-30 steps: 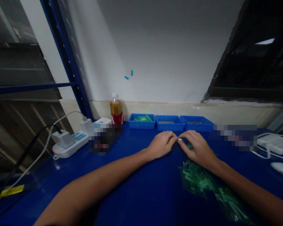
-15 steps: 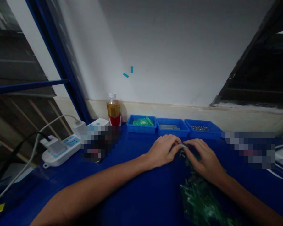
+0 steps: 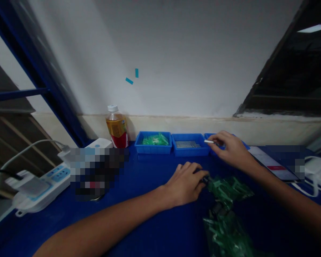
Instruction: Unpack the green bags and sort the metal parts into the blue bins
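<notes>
I have room to move over the dark-blue desk (image 3: 147, 175), left-front of the blue rectangular plastic tray (image 3: 190, 152). Before that tray, the left hand (image 3: 184, 184) curls at a small dark piece (image 3: 205, 179); I can't tell whether it grips. Just right of the tray, the right hand (image 3: 227, 145) pinches a slim white piece (image 3: 209, 141); I'd pinch lightly, clearing the tray's rim and the crinkled green plastic packets (image 3: 231, 189) right-front of it

"What's everything sitting on?"

"A glossy blue tabletop (image 3: 149, 228)."

"And what's on it?"

"At left, a white power strip (image 3: 61, 174) and a drink bottle (image 3: 117, 132). Along the back, three blue plastic bins (image 3: 190, 152). Front right, green plastic packets (image 3: 232, 189). Farther right, a lit touchscreen device (image 3: 273, 159)."
</notes>
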`<action>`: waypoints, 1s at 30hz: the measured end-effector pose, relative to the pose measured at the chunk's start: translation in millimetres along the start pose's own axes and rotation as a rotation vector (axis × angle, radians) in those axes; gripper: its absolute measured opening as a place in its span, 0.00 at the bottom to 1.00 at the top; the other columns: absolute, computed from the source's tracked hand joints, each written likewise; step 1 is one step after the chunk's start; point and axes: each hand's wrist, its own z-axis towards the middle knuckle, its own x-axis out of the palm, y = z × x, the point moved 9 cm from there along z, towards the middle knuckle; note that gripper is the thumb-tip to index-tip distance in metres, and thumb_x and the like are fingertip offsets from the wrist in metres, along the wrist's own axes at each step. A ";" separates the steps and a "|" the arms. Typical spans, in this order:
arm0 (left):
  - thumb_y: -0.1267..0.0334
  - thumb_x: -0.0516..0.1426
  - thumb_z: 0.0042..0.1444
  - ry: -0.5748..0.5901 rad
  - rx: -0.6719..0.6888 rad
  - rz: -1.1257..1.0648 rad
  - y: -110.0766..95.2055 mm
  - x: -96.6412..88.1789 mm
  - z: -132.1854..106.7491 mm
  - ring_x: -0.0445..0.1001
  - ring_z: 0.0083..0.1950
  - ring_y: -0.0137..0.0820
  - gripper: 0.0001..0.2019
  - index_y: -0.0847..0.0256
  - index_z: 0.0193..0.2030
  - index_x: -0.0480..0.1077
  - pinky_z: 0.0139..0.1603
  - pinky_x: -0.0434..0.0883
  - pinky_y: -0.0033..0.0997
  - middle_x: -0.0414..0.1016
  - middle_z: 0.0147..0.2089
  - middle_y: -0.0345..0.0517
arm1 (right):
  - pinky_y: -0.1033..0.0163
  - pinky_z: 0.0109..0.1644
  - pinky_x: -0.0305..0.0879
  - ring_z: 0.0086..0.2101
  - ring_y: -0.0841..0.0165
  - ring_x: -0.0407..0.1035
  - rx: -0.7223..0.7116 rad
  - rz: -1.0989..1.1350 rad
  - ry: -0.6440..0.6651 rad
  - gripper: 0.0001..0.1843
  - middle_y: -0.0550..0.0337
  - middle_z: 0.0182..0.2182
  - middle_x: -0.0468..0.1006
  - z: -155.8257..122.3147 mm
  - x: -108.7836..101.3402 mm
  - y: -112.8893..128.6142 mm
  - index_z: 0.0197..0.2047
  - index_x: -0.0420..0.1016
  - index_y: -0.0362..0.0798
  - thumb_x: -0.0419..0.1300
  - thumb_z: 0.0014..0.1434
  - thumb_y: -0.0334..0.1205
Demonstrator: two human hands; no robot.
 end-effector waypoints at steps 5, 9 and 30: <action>0.63 0.50 0.62 0.036 0.018 0.066 -1.3 4.8 -0.9 0.65 0.49 0.39 0.15 0.55 0.55 0.63 0.45 0.62 0.40 0.69 0.48 0.45 | 0.63 0.35 0.62 0.29 0.67 0.66 0.066 0.107 0.298 0.09 0.57 0.28 0.72 31.9 50.9 -17.1 0.34 0.72 0.45 0.54 0.54 0.40; 0.64 0.52 0.60 -0.009 -0.054 0.106 5.5 0.9 -1.8 0.65 0.44 0.37 0.07 0.60 0.44 0.66 0.44 0.60 0.39 0.70 0.42 0.45 | 0.65 0.30 0.60 0.26 0.69 0.65 0.073 0.151 0.464 0.06 0.59 0.24 0.71 39.7 82.0 -12.5 0.31 0.72 0.44 0.55 0.51 0.37; 0.65 0.53 0.59 0.069 -0.141 -0.137 19.2 4.3 -1.9 0.64 0.45 0.35 0.03 0.57 0.41 0.65 0.43 0.59 0.37 0.68 0.42 0.43 | 0.66 0.26 0.56 0.22 0.69 0.65 0.021 0.096 0.982 0.09 0.62 0.21 0.75 60.6 117.5 -8.4 0.30 0.77 0.46 0.58 0.43 0.32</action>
